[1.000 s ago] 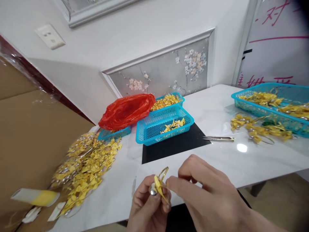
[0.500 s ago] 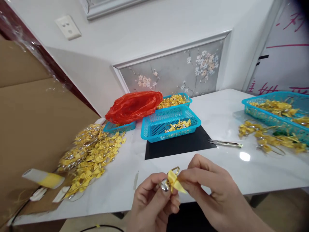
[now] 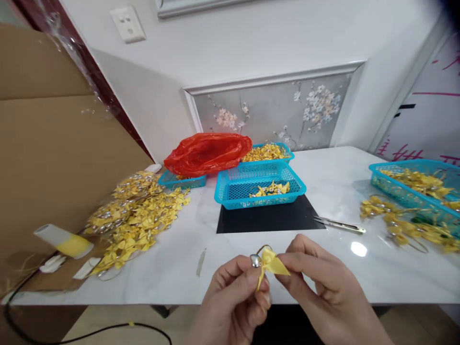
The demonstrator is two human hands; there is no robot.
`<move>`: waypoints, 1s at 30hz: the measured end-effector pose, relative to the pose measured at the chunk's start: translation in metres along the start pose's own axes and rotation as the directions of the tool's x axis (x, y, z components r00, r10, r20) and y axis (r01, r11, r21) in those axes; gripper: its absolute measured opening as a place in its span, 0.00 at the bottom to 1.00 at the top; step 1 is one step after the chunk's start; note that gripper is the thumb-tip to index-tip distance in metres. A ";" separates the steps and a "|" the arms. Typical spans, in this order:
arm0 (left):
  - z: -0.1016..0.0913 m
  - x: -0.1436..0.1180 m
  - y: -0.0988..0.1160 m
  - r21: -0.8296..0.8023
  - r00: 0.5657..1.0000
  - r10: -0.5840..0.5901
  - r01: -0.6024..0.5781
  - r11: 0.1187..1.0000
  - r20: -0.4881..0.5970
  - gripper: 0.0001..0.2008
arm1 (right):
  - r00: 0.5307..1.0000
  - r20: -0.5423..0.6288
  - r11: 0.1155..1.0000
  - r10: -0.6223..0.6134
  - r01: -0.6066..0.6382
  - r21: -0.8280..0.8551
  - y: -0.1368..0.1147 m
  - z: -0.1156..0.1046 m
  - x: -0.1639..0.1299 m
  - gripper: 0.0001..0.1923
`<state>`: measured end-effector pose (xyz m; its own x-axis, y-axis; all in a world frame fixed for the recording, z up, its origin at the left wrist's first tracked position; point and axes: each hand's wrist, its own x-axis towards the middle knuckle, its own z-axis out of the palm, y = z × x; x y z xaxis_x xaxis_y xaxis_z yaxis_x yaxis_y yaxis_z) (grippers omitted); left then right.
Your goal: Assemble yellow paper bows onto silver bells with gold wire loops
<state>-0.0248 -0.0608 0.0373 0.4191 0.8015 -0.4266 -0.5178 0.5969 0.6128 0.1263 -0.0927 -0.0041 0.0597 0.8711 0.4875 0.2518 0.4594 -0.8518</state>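
Note:
Between my hands, just above the table's front edge, is a yellow ribbon bow point(image 3: 271, 264) with a silver bell point(image 3: 255, 260) and a thin gold cord loop above it. My left hand point(image 3: 239, 292) pinches the piece by the bell between thumb and forefinger, its other fingers curled. My right hand point(image 3: 316, 278) has thumb and forefinger closed on the bow's right side. Beyond the hands, a blue basket point(image 3: 230, 203) with some yellow bows in it stands partly on a black mat point(image 3: 247, 223).
Thread snips point(image 3: 341, 224) lie right of the mat. A heap of yellow bows with bells point(image 3: 140, 230) is at left beside a cardboard box point(image 3: 64, 158). A red plastic bag point(image 3: 208, 153) rests over baskets behind. Another blue basket point(image 3: 391, 184) stands at right, loose bows before it.
The view has tilted and shifted a little. The bow has turned in my fingers, showing its loop and tail more broadly, and both hands keep their pinch.

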 end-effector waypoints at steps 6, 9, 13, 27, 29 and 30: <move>-0.001 0.000 0.002 -0.044 0.999 -0.052 0.052 0.998 0.000 0.12 | 0.999 -0.005 0.999 -0.045 0.044 -0.006 0.003 0.000 0.000 0.13; -0.001 0.000 0.003 -0.047 0.998 -0.057 0.057 0.997 0.002 0.12 | 0.995 -0.011 0.994 -0.100 0.099 -0.037 0.003 -0.002 0.002 0.13; -0.001 0.000 0.003 -0.029 0.998 -0.068 0.068 0.997 0.008 0.12 | 0.985 0.015 0.979 -0.174 0.175 -0.102 0.002 -0.007 0.005 0.14; -0.002 0.000 0.001 -0.027 0.996 -0.062 0.064 0.998 0.059 0.11 | 0.995 -0.027 0.994 -0.094 0.092 -0.066 0.004 0.000 0.002 0.12; -0.002 0.000 0.001 -0.035 0.996 -0.061 0.063 0.997 0.062 0.11 | 0.996 -0.031 0.996 -0.079 0.077 -0.045 0.004 0.001 0.000 0.13; -0.003 0.000 0.001 -0.039 0.996 -0.062 0.064 0.997 0.061 0.11 | 0.997 -0.027 0.996 -0.075 0.074 -0.040 0.004 0.002 0.000 0.13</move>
<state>-0.0274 -0.0599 0.0364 0.4950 0.7592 -0.4225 -0.5185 0.6483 0.5575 0.1257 -0.0904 -0.0081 0.0671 0.8292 0.5550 0.2943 0.5150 -0.8051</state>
